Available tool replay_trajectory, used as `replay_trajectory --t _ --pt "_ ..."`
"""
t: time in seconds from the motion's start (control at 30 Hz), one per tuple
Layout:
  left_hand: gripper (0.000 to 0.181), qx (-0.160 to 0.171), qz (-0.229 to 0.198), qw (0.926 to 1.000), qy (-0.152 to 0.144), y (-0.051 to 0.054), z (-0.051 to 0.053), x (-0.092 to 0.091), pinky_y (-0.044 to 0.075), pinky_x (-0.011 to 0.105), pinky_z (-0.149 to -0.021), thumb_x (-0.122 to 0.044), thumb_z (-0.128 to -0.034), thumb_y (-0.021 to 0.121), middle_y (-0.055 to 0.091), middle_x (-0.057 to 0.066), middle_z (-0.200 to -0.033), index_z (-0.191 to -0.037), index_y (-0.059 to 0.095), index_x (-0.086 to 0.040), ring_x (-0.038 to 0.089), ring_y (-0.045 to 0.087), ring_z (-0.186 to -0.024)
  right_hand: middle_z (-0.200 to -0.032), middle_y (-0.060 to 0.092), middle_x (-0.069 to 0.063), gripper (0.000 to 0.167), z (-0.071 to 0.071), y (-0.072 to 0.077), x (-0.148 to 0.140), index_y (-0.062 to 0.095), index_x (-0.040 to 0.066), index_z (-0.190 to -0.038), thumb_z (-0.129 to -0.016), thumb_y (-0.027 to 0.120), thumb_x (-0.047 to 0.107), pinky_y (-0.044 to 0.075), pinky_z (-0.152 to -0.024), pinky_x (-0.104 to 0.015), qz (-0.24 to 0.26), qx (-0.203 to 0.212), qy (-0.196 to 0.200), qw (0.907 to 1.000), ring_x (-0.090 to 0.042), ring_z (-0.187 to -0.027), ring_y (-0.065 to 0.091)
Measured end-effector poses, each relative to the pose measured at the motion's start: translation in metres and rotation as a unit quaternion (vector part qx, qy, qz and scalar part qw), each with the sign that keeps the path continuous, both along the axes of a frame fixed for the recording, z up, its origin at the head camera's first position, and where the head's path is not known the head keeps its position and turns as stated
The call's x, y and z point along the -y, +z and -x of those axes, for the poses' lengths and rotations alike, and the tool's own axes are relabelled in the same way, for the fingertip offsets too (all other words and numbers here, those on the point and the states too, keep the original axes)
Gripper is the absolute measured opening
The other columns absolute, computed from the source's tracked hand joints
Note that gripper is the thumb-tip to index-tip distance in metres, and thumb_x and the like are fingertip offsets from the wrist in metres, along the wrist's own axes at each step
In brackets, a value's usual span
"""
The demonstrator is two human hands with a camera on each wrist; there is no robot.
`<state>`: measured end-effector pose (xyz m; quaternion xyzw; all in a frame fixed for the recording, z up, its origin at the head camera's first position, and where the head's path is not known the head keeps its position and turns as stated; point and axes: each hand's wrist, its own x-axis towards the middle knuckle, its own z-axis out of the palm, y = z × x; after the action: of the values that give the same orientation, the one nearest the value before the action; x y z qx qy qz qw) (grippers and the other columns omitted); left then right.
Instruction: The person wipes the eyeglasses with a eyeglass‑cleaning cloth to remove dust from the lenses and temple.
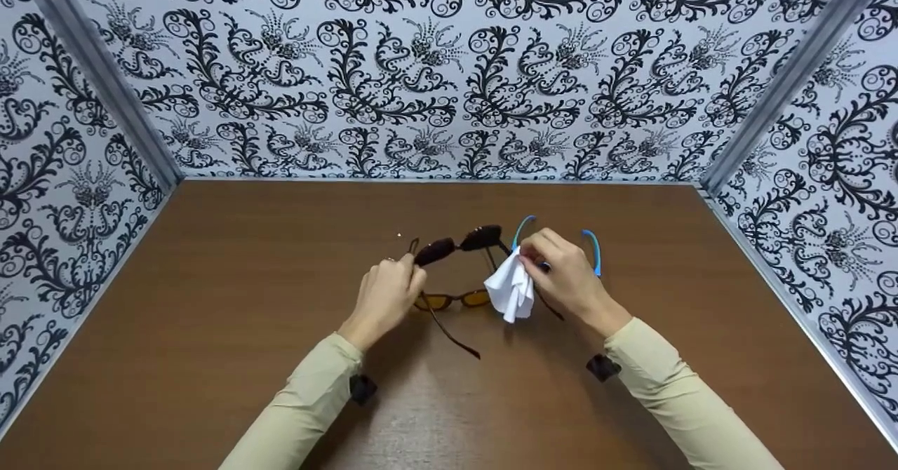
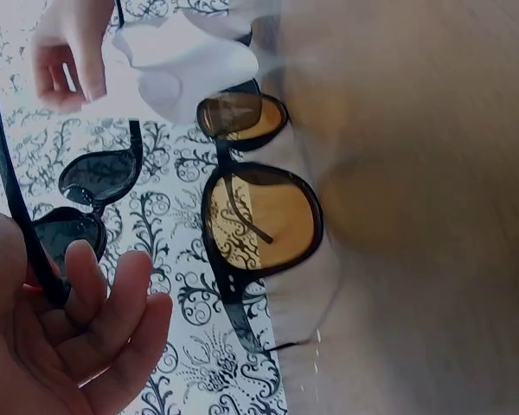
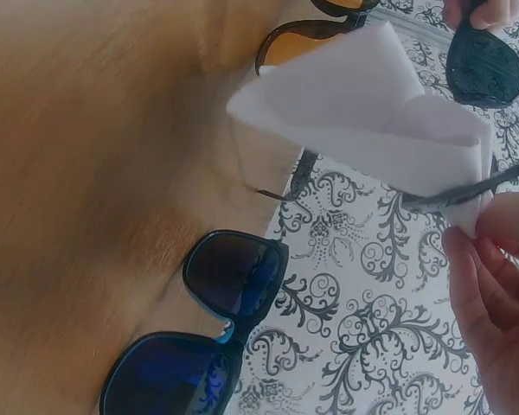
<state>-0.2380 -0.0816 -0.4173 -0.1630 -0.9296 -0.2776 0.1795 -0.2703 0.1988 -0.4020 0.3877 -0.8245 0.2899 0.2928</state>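
Note:
Dark-lensed sunglasses [image 1: 436, 251] are held up off the table by my left hand [image 1: 386, 291], whose fingers and thumb grip them near one hinge. Their temples point back toward me. In my right hand [image 1: 568, 273] a white cloth [image 1: 511, 289] is pinched and hangs down beside the far temple of these sunglasses. Glasses with orange lenses [image 2: 264, 220] stand on the table beneath, partly covered by the cloth in the head view. Blue-framed sunglasses [image 3: 233, 277] with dark bluish lenses lie under and behind my right hand, mostly hidden from the head camera.
A brown wooden table [image 1: 245, 245] carries everything. Patterned black-and-white panels [image 1: 421, 70] wall it in at the back and both sides, with grey metal strips [image 1: 112, 70] at the corners. A tiny white speck lies left of the glasses.

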Motion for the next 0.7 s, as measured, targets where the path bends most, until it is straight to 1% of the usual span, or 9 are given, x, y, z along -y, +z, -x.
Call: replay_trajectory --t 0.13,0.3,0.43,0.53,0.67,0.7 --pt "0.021 0.015 -0.014 0.9996 0.018 -0.003 0.004 0.006 0.036 0.034 -0.049 -0.012 -0.0909 0.047 0.03 -0.004 -0.056 -0.07 0.044 -0.012 0.016 0.037 -0.048 -0.085 0.058 -0.007 0.02 -0.003 0.0 -0.007 0.062 0.002 -0.089 -0.077 0.073 -0.01 0.05 -0.061 -0.024 -0.011 -0.009 0.017 0.9998 -0.014 -0.073 0.059" --pt "0.024 0.029 -0.027 0.9985 0.037 -0.003 0.008 0.012 0.031 0.031 -0.046 -0.012 -0.091 0.046 0.027 -0.005 -0.055 -0.067 0.042 -0.013 0.015 0.032 -0.047 -0.085 0.057 -0.004 0.023 -0.009 -0.001 -0.016 0.062 0.003 -0.089 -0.075 0.074 -0.011 0.047 -0.059 -0.022 -0.02 -0.016 0.027 0.9993 -0.012 -0.072 0.056" --pt "0.025 0.034 -0.031 0.9975 0.054 -0.004 0.01 0.015 0.032 0.032 -0.046 -0.015 -0.0916 0.049 0.031 -0.004 -0.055 -0.068 0.044 -0.013 0.017 0.036 -0.047 -0.085 0.058 -0.004 0.025 -0.012 0.002 -0.02 0.062 0.002 -0.088 -0.073 0.074 -0.014 0.046 -0.061 -0.019 -0.02 -0.026 0.03 0.999 -0.012 -0.071 0.055" --pt "0.026 0.03 -0.031 0.9969 0.066 -0.005 0.011 0.016 0.034 0.033 -0.045 -0.016 -0.0911 0.052 0.034 -0.004 -0.055 -0.067 0.044 -0.013 0.019 0.04 -0.048 -0.085 0.059 -0.005 0.025 -0.016 0.006 -0.02 0.062 0.002 -0.088 -0.073 0.074 -0.014 0.047 -0.061 -0.02 -0.011 -0.029 0.023 0.9992 -0.013 -0.072 0.056" --pt "0.028 0.031 -0.027 0.9963 0.076 -0.007 0.012 0.018 0.032 0.032 -0.044 -0.015 -0.0906 0.051 0.03 -0.004 -0.055 -0.065 0.04 -0.014 0.018 0.037 -0.047 -0.084 0.059 -0.006 0.024 -0.024 0.014 -0.016 0.063 0.001 -0.087 -0.073 0.074 -0.014 0.049 -0.057 -0.025 0.012 -0.032 0.0 0.9994 -0.013 -0.07 0.057" --pt "0.028 0.031 -0.026 0.9961 0.078 -0.007 0.012 0.018 0.031 0.032 -0.044 -0.015 -0.0904 0.05 0.03 -0.004 -0.055 -0.065 0.039 -0.014 0.018 0.037 -0.047 -0.083 0.059 -0.005 0.023 -0.026 0.016 -0.015 0.063 0.001 -0.087 -0.073 0.074 -0.014 0.049 -0.057 -0.024 0.019 -0.032 -0.007 0.9993 -0.013 -0.069 0.057"
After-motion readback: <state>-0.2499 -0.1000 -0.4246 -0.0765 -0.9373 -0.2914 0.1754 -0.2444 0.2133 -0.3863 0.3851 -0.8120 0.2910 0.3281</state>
